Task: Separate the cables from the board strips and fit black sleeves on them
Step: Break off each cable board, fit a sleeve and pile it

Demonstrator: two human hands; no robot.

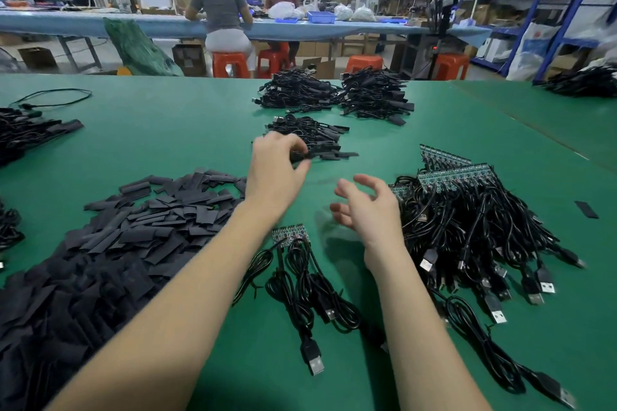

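My left hand reaches forward over the green table, its fingertips curled at the near edge of a small pile of sleeved black cables; whether it pinches one I cannot tell. My right hand hovers with loose, spread fingers and holds nothing. Below the hands lies a short board strip with three USB cables attached. A large heap of board strips with cables sits right of my right hand. Loose flat black sleeves are piled at the left.
Two bigger piles of sleeved cables lie at the far edge of the table. More black cables sit at the left edge and at the far right. One stray sleeve lies right. People work at a bench behind.
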